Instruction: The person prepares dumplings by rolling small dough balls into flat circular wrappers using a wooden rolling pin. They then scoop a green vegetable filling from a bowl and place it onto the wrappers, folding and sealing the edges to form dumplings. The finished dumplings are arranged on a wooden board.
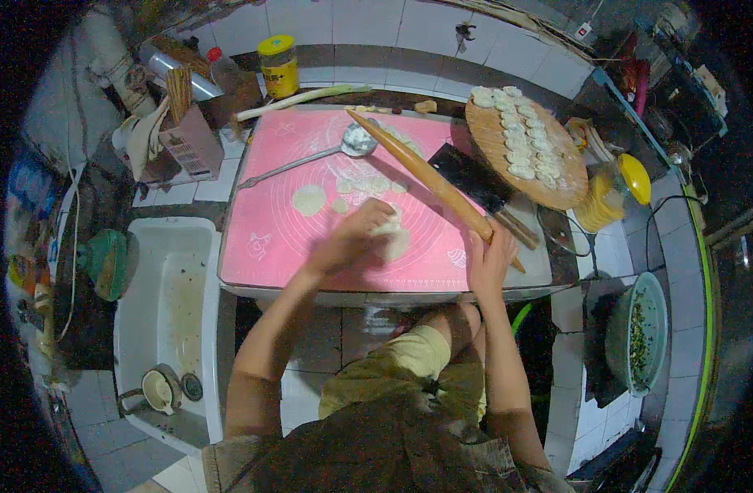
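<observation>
On a pink silicone pastry mat, my left hand pinches the edge of a thin dough wrapper, whose near part spreads on the mat. My right hand grips the lower end of a tapered wooden rolling pin. The pin slants up and to the left, its far tip near a metal ladle of white flour. Left of my left hand lie a rolled dough round and a small dough disc. Several more small discs sit beyond it on floured mat.
A cleaver lies right of the pin. Behind it, a round wooden board bears rows of dumplings. A green onion lies along the back. A sink is at left; a bowl of chopped filling stands at right.
</observation>
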Available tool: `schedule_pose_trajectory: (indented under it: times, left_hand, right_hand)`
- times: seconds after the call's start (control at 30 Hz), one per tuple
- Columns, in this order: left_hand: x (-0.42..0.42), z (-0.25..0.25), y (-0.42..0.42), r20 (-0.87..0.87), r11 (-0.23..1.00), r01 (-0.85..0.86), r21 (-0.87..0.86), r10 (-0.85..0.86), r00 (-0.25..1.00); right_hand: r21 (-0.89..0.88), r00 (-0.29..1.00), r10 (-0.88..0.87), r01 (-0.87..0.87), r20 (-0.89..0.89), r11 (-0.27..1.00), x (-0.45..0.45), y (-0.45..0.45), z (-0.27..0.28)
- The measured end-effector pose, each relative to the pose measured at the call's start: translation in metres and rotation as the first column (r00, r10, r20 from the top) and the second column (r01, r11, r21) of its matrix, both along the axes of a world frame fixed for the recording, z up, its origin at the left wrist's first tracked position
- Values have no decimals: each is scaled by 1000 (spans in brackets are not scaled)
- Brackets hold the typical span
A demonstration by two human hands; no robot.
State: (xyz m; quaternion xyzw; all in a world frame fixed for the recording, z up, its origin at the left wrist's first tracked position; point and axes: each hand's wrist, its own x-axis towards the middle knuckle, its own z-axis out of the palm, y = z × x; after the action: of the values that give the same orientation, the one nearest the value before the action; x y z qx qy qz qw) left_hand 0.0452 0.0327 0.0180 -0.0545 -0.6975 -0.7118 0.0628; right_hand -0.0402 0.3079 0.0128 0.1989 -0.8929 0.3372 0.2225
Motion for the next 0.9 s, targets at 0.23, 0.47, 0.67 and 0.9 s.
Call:
schedule_pose_trajectory:
  times: [0.23,0.47,0.67,0.9]
  left_hand:
    - [27,13,-68,144,926,-364,-100,376,915]
    - [14,-25,-76,-473,220,-591,-776,415,777]
    - [15,-49,-20,-234,707,-453,-543,391,890]
    - [25,-19,52,-401,367,-373,-852,0,916]
  right_hand:
    - [43,1000,-28,28,-11,999,-3,6,-5]
    - [61,999,-4,6,-36,998,0,1,-4]
    - [52,999,12,-11,-30,999,0,0,-2]
    - [31,995,77,-75,-62,997,0,1,0]
